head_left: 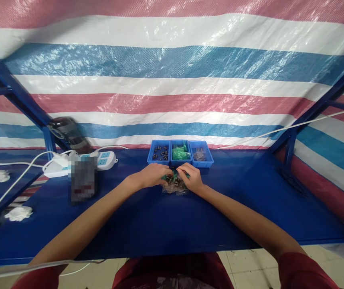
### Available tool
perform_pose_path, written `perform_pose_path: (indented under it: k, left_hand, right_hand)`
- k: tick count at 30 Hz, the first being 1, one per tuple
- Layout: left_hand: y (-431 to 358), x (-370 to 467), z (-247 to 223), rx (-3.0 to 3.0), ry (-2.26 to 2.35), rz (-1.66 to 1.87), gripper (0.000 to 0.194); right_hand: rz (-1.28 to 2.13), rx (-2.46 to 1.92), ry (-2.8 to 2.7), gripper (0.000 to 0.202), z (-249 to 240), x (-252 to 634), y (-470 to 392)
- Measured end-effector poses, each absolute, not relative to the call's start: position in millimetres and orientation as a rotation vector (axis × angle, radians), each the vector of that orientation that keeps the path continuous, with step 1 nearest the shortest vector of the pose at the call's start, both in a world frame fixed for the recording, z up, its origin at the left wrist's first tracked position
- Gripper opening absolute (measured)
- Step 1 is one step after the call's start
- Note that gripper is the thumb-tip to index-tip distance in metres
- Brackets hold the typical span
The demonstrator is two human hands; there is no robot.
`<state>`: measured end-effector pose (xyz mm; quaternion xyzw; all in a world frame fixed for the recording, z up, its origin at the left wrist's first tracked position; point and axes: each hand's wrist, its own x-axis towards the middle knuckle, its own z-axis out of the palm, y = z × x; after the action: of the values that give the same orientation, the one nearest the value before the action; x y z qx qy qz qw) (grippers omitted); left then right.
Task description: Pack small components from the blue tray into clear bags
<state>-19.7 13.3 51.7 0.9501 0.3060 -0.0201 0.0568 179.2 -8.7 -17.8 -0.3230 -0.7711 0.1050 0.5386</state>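
Between my hands a clear plastic bag (175,187) with small dark, brownish and green parts rests on the blue table. My left hand (159,175) is closed at the bag's upper left, its fingers partly hidden. Opposite it, my right hand (192,177) pinches the bag's upper right side. Just beyond stand three blue bins in a row. Small black parts lie in the left bin (149,155). The middle bin (180,163) holds green pieces, apparently in plastic wrapping. In the right bin (202,164) are greyish pieces, too small to name.
A white power strip (108,159) with plugged-in cables lies at the left, beside a blurred-out dark object (83,178). Behind it leans a dark bottle-like item (71,132). Crumpled white tissues (19,213) are at far left. Blue frame posts (289,148) and a striped sheet (172,84) enclose the table.
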Motion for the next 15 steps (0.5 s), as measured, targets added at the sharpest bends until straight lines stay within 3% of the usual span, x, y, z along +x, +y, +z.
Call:
perform_pose_path:
  k: [4, 8, 15]
  left_hand:
    - [13.4, -19.8, 50.1, 2.913, 0.952, -0.031, 0.038]
    - [6.0, -15.2, 58.2, 2.899, 0.948, -0.032, 0.024]
    - [-10.6, -4.9, 56.1, 2.86, 1.007, -0.185, 0.03]
  right_hand:
    - [0.256, -0.775, -1.833, 0.017, -17.5, 179.5, -9.2]
    - [0.249, -0.78, -1.834, 0.017, -17.2, 179.3, -9.6]
    - [0.25, -0.787, -1.825, 0.019, -16.1, 179.1, -9.3]
